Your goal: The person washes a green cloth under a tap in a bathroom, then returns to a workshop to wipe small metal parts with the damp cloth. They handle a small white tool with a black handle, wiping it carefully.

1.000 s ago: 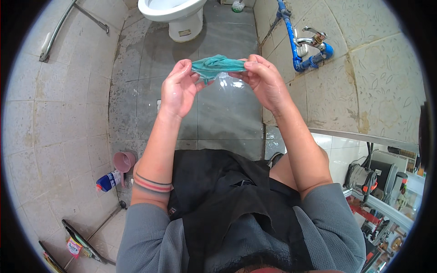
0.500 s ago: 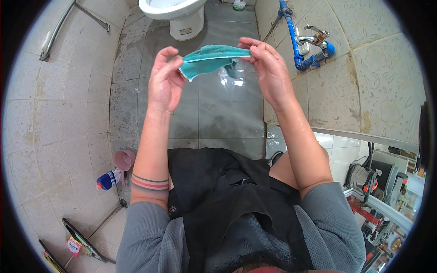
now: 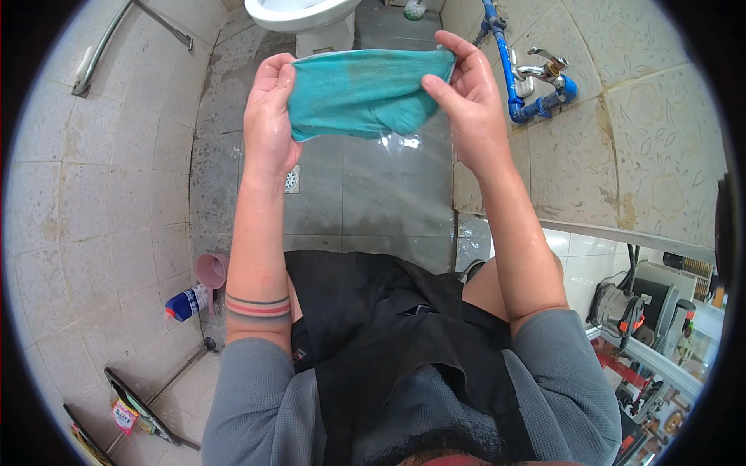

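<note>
The left hand (image 3: pixel 268 116) pinches the teal cloth (image 3: pixel 357 89) at its left end, thumb in front, while the right hand (image 3: pixel 475 105) grips the opposite end near the upper corner, so the cloth hangs spread between the two hands. It is held above the grey tiled floor (image 3: pixel 388 198), just in front of the white toilet (image 3: pixel 325 39), with the metal tap (image 3: pixel 550 71) beyond the right hand

I see the left hand (image 3: pixel 268 116) and right hand (image 3: pixel 477 113) holding a teal cloth (image 3: pixel 357 89) spread above the grey floor (image 3: pixel 396 194).
</note>
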Motion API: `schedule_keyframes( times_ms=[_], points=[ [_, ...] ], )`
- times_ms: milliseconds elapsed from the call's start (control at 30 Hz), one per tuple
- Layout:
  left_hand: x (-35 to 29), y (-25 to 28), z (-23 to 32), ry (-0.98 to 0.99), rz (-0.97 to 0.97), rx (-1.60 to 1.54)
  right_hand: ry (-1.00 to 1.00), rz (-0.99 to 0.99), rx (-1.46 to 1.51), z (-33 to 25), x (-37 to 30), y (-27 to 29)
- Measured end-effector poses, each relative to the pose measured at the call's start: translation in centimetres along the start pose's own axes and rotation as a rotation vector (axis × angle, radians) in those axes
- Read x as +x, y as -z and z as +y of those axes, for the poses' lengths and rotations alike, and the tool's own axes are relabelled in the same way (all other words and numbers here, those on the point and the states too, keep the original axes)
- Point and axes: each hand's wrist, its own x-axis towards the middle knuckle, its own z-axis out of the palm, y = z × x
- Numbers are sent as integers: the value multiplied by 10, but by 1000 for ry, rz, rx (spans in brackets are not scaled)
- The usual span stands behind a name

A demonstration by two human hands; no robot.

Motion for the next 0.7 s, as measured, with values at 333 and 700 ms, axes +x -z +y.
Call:
schedule_keyframes(
  times_ms=[333, 700],
  points=[
    [3, 62, 39, 155, -257, 664, -224, -271, -48, -29, -1, 28],
    [-28, 1, 136, 103, 107, 555, -420, -348, 228, -89, 56, 4]
  ],
)
